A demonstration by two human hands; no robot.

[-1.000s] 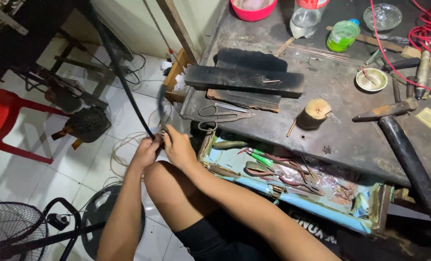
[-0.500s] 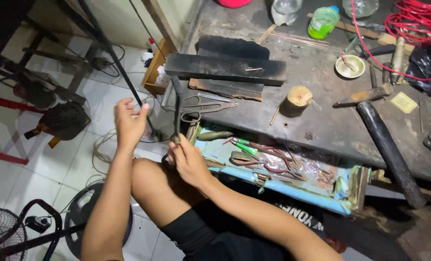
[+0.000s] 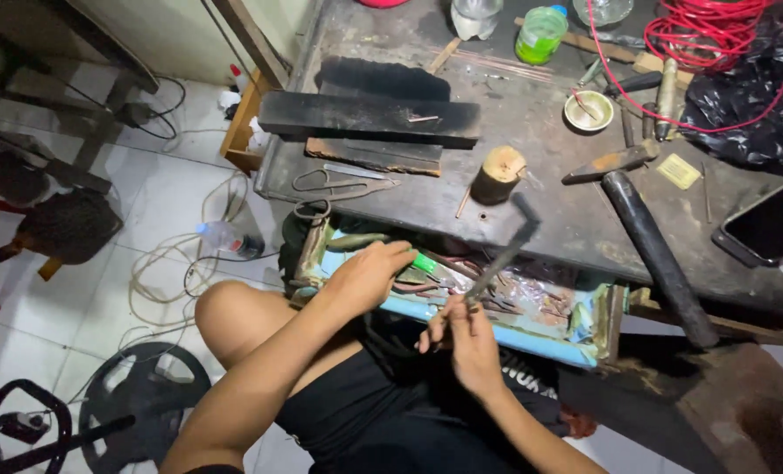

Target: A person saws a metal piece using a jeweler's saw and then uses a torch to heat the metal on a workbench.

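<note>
Metal file (image 3: 502,254) in right hand (image 3: 468,338); left hand (image 3: 367,274) on green-handled pliers (image 3: 422,262).

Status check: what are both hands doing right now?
Left hand in tool drawer, on green-handled pliers. Right hand pinching thin dark strip. Nothing blocking.

Drawer (image 3: 584,349) packed w/ tools (image 3: 496,294); bench rim overhangs it.
</note>
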